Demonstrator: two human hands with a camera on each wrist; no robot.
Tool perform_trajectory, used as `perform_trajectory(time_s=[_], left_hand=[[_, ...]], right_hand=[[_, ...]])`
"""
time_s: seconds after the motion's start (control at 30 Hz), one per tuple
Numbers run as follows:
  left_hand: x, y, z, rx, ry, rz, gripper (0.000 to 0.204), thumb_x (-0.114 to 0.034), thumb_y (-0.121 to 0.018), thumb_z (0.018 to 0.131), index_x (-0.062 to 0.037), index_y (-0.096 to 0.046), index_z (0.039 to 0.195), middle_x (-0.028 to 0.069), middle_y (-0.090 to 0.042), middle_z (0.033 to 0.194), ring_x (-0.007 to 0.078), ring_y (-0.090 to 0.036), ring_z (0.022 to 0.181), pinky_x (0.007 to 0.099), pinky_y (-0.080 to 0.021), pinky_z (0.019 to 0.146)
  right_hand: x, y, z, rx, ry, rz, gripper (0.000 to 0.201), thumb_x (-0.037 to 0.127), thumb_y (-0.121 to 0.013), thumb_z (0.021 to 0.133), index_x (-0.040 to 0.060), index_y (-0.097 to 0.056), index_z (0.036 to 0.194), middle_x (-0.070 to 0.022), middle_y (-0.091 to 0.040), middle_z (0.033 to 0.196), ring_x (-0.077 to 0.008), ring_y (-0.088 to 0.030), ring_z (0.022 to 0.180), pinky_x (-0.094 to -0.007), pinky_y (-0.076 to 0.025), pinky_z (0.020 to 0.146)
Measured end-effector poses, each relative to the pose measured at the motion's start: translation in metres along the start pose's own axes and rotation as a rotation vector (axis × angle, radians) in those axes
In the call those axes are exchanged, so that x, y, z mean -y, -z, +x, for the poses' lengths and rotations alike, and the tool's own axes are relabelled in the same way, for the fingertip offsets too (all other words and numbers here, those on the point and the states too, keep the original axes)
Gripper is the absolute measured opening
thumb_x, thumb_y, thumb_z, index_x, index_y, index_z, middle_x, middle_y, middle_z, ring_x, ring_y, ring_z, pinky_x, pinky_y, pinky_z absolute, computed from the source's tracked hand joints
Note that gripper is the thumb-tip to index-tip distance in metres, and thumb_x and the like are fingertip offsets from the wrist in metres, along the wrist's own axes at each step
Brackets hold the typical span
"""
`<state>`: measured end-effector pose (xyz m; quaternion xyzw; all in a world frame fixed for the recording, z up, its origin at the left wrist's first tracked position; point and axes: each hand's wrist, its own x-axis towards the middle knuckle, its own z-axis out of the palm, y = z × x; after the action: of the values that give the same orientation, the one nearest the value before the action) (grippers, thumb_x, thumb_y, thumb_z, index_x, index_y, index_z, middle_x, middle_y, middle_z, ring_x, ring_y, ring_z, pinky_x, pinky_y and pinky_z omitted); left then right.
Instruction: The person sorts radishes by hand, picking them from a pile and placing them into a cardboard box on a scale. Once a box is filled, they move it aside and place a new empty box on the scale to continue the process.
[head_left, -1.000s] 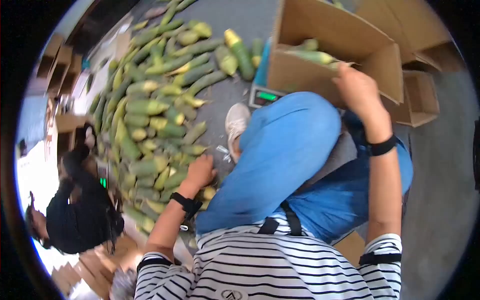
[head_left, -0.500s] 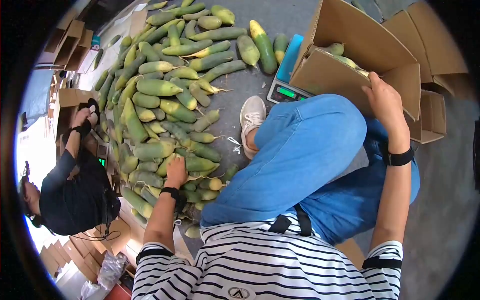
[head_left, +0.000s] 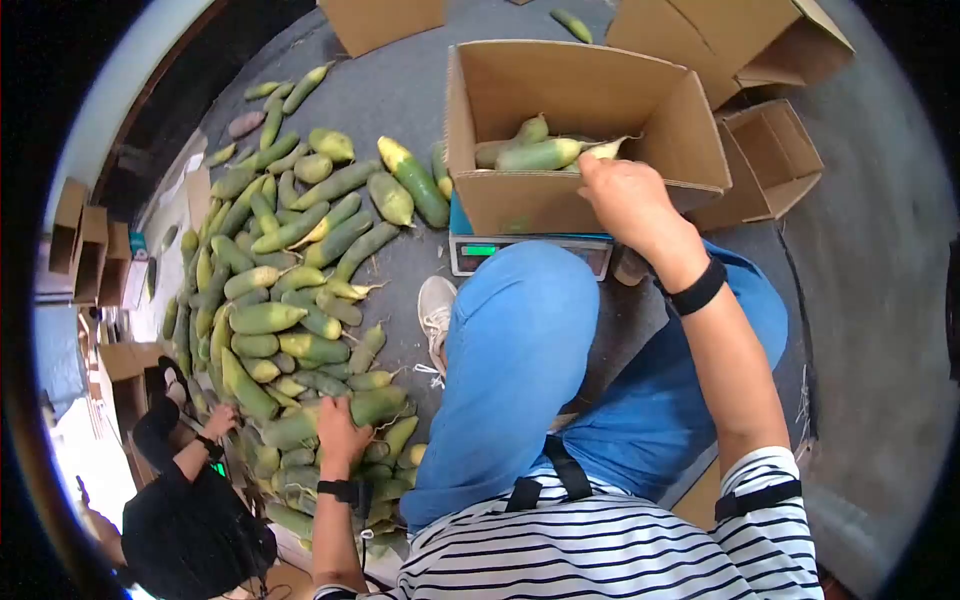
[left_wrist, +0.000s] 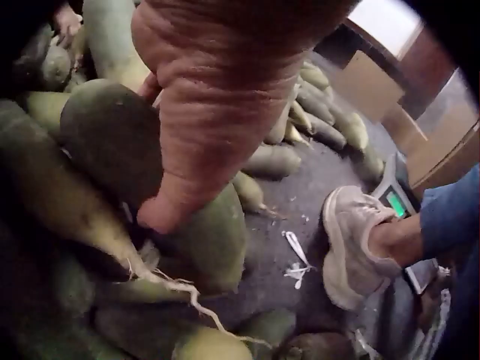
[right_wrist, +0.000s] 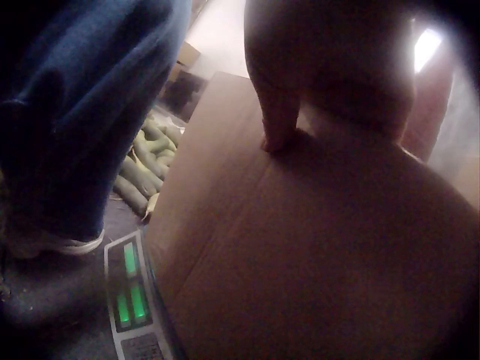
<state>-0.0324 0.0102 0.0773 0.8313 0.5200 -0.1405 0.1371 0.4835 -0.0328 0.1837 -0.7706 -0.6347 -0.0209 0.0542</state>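
My left hand [head_left: 342,435] is down on a heap of green radishes [head_left: 265,318]. In the left wrist view its thumb and fingers grip a thick dark-green radish [left_wrist: 109,135], partly hidden behind the hand. A radish with a long forked root [left_wrist: 176,285] lies just beside it. My right hand [head_left: 632,200] holds the near wall of an open cardboard box [head_left: 520,205]; the right wrist view has the thumb against the wall's outer face. Several radishes [head_left: 540,156] lie inside the box, close to the fingertips. The box stands on a scale [head_left: 480,254] with a lit green display.
Another person in black [head_left: 195,535] reaches into the heap from the left. My bent knee [head_left: 540,290] and shoe [head_left: 435,310] are between the heap and the scale. More cardboard boxes [head_left: 765,155] stand at the right and back. A loose radish [head_left: 571,25] lies behind the box.
My left hand has moved from the heap's near edge onto a radish and grips it. The right hand stays at the box wall. The head view has swung; the other person's hand has reached the heap.
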Motion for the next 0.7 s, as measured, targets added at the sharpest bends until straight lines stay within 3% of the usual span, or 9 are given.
perform_trajectory(time_s=[0.03,0.1,0.17,0.27,0.37,0.43,0.5,0.57,0.7], left_hand=[[-0.008,0.016,0.009,-0.005,-0.015,0.007,0.061,-0.022,-0.079,0.053,0.0003,-0.055,0.105,0.0179,-0.049,0.101,0.0373,-0.050,0.095,0.0423,-0.043,0.083],[-0.034,0.058,0.035,-0.328,-0.086,-0.254,0.063,-0.017,-0.076,0.058,0.0002,-0.053,0.113,0.0178,-0.049,0.104,0.0367,-0.050,0.095,0.0417,-0.043,0.084],[-0.082,0.116,0.056,-0.550,-0.192,-0.316,0.064,-0.013,-0.074,0.061,-0.0019,-0.051,0.119,0.0175,-0.049,0.104,0.0352,-0.050,0.096,0.0415,-0.042,0.085],[-0.167,0.203,0.083,-0.773,-0.429,-0.366,0.061,-0.012,-0.073,0.061,-0.0033,-0.051,0.118,0.0160,-0.051,0.104,0.0330,-0.050,0.098,0.0415,-0.041,0.088],[-0.242,0.245,0.116,-0.903,-0.673,-0.363,0.058,-0.012,-0.072,0.063,-0.0034,-0.051,0.116,0.0159,-0.052,0.109,0.0327,-0.049,0.103,0.0408,-0.041,0.088],[-0.282,0.244,0.143,-0.854,-0.773,-0.383,0.058,-0.016,-0.073,0.064,-0.0025,-0.051,0.115,0.0170,-0.051,0.112,0.0347,-0.048,0.106,0.0413,-0.040,0.090],[-0.298,0.230,0.154,-0.734,-0.770,-0.316,0.059,-0.021,-0.075,0.066,-0.0017,-0.050,0.115,0.0184,-0.050,0.114,0.0372,-0.047,0.107,0.0428,-0.040,0.092],[-0.297,0.219,0.141,-0.654,-0.769,-0.311,0.061,-0.026,-0.076,0.067,-0.0015,-0.050,0.117,0.0202,-0.048,0.118,0.0381,-0.047,0.111,0.0432,-0.039,0.094],[-0.268,0.209,0.080,-0.274,-0.840,-0.379,0.065,-0.031,-0.076,0.068,-0.0008,-0.049,0.119,0.0220,-0.045,0.126,0.0380,-0.044,0.118,0.0434,-0.036,0.099]], right_hand=[[0.001,0.001,0.000,0.017,-0.002,-0.007,0.021,0.018,-0.063,0.080,0.0028,-0.050,0.088,-0.0164,-0.062,0.070,-0.0335,-0.062,0.073,-0.0429,-0.049,0.062],[0.003,0.004,0.001,0.025,-0.016,-0.018,0.021,0.018,-0.062,0.080,0.0031,-0.050,0.088,-0.0157,-0.062,0.070,-0.0326,-0.063,0.072,-0.0424,-0.049,0.062],[0.003,0.002,0.000,0.031,-0.001,-0.057,0.021,0.018,-0.062,0.081,0.0035,-0.049,0.088,-0.0145,-0.061,0.068,-0.0313,-0.063,0.071,-0.0416,-0.049,0.061],[-0.001,-0.005,-0.002,-0.025,0.024,-0.029,0.021,0.018,-0.061,0.081,0.0037,-0.048,0.089,-0.0140,-0.061,0.068,-0.0304,-0.063,0.070,-0.0409,-0.049,0.060],[0.003,0.000,0.000,0.025,-0.001,-0.055,0.021,0.018,-0.061,0.080,0.0040,-0.048,0.089,-0.0133,-0.062,0.068,-0.0295,-0.063,0.070,-0.0401,-0.048,0.059],[0.002,-0.001,-0.001,0.029,-0.005,-0.048,0.019,0.018,-0.060,0.081,0.0042,-0.048,0.088,-0.0125,-0.062,0.068,-0.0286,-0.063,0.070,-0.0396,-0.049,0.059],[0.003,-0.003,-0.002,0.014,0.001,-0.045,0.016,0.016,-0.058,0.081,0.0041,-0.049,0.087,-0.0121,-0.062,0.069,-0.0282,-0.063,0.070,-0.0395,-0.049,0.059],[0.000,-0.004,-0.003,-0.003,-0.011,-0.037,0.013,0.014,-0.056,0.082,0.0041,-0.049,0.087,-0.0117,-0.063,0.070,-0.0277,-0.064,0.070,-0.0393,-0.049,0.059],[0.003,0.003,-0.006,-0.062,0.003,-0.037,0.008,0.005,-0.049,0.079,0.0034,-0.050,0.087,-0.0116,-0.063,0.072,-0.0278,-0.064,0.071,-0.0392,-0.050,0.060]])
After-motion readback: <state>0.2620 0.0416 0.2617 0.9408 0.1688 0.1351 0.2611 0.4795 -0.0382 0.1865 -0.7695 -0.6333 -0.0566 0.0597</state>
